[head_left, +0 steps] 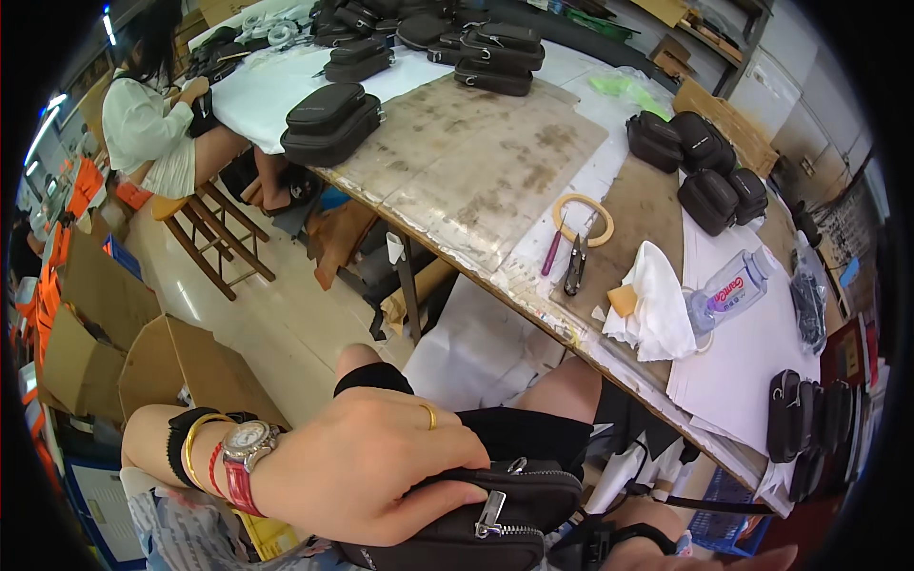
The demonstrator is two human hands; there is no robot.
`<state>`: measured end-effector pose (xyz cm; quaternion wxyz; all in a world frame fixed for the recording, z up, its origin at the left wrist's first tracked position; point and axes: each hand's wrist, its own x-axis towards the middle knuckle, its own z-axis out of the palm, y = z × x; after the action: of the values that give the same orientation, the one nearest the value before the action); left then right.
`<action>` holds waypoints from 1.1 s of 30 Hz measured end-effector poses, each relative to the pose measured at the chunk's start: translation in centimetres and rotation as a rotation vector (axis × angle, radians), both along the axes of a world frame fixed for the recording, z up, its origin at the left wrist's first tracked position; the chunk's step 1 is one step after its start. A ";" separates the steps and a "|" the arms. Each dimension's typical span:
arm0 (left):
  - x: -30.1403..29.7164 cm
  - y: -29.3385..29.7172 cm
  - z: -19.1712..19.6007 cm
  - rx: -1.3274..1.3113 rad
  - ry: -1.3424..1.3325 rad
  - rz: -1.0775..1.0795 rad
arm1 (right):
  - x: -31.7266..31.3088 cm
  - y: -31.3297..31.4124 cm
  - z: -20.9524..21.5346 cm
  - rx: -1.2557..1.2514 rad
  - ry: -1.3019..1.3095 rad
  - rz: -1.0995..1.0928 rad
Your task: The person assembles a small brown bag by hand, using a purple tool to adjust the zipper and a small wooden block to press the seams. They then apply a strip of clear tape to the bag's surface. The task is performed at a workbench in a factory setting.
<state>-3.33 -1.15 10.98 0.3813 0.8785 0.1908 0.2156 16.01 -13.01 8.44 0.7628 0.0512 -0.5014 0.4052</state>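
And here's the left hand [381, 457], its grip closed firmly around the black pouch [533, 509], fingers over the top, thumb pressed beside the silver zip pull [490, 514]! The pouch sits low in view, right in front of the person's body, near side of the table [466, 266]. Over at the lower edge, the right hand [752, 563] is mostly cut off, so whether its grip is wide or narrow I can't tell. Up on the table, black snips [575, 266] lie beside a purple-handled tool [551, 257] and a tan ring [609, 226], with a yellow block [622, 301] on white cloth [662, 319], a clear bottle [738, 285] just beyond, and across to the left, a co-worker [148, 124] seated on a wooden stool [171, 206]!
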 end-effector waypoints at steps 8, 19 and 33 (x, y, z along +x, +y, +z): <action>0.5 0.0 -0.4 0.003 0.000 -0.035 | 5.0 5.7 0.6 -0.045 -0.911 -0.354; 0.4 -0.6 -0.8 -0.051 -0.018 -0.047 | 7.6 5.7 0.8 -0.145 -1.203 0.189; 0.9 -0.3 -0.9 -0.079 0.032 -0.065 | 7.9 6.2 1.2 -0.006 -1.326 0.138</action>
<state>-2.39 -1.41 10.10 0.4193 0.8719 0.1766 0.1810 23.90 -6.78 9.62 0.2656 -0.1790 -0.8587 0.4002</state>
